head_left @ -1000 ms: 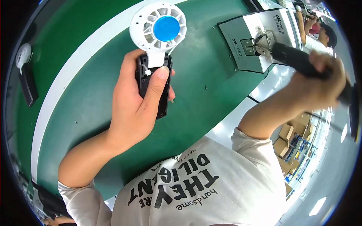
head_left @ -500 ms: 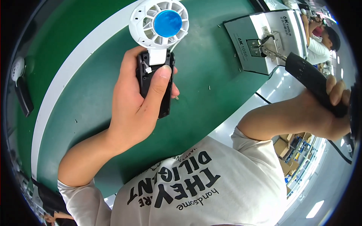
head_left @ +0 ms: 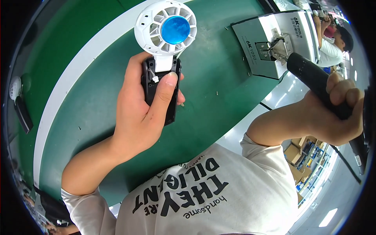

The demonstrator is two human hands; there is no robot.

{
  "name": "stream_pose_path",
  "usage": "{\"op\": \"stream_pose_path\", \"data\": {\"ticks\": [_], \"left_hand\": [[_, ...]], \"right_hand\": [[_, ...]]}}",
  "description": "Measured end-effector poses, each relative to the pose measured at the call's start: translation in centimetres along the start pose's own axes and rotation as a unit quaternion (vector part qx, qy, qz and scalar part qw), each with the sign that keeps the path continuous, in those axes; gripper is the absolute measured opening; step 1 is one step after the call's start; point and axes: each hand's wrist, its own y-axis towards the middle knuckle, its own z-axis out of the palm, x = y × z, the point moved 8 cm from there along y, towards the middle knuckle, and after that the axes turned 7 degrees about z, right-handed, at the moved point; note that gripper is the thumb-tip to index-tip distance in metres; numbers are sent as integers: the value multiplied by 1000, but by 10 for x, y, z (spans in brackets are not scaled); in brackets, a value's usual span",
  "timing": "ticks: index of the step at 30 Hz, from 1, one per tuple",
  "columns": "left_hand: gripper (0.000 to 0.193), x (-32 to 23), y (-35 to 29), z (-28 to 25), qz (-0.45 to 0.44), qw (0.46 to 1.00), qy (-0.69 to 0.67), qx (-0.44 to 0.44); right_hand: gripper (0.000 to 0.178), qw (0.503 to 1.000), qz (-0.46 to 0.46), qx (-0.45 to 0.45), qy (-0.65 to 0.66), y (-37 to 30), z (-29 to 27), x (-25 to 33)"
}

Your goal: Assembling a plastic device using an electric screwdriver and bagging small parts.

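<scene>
A handheld fan lies in my left hand [head_left: 137, 100], its white round head [head_left: 143, 34] with a blue disc [head_left: 175, 29] pointing away from me. My thumb presses on its black handle [head_left: 171, 111], and the fingers wrap underneath. The handle's upper face looks uncovered, with a small white connector [head_left: 155, 79] and wire showing. At the right, my right hand [head_left: 338, 107] grips a black electric screwdriver [head_left: 311, 74]. The screwdriver's front end is against the metal outlet of a grey screw feeder box [head_left: 265, 35]; its bit is hidden there.
Loose screws, such as one screw [head_left: 217, 93], are scattered on the green table [head_left: 203, 117]. Another fan [head_left: 22, 113] with a black handle lies at the far left, beyond a white curved strip [head_left: 53, 90]. A person [head_left: 333, 49] sits beyond the feeder. Shelves with cardboard boxes [head_left: 293, 153] stand lower right.
My right hand has brought the screwdriver leftward, closer to the feeder outlet; the bit that showed before is now hidden. My left hand still holds the fan, almost unmoved.
</scene>
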Motion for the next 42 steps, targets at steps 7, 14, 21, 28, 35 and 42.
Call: {"op": "stream_pose_path", "data": {"ticks": [7,14,21,28,35,42], "left_hand": [[36,-5,2,3,2,1000,3,9],[30,3,2,-1,-14,1000,6,16],[26,2,4,-7,-5,999,36,22],[26,8,5,-7,-10,999,38,21],[30,28,10,0,-17,998,48,35],[33,27,22,7,-10,999,43,31]], "right_hand": [[16,955,143,89,244,13,-28,-24],[18,962,162,51,214,-15,-53,-39],[37,967,207,47,-138,-2,-76,-71],[42,906,282,93,-302,-1,-81,-111],[53,854,87,257,-445,2,-72,-119],[45,911,214,196,-294,3,-95,-135]]}}
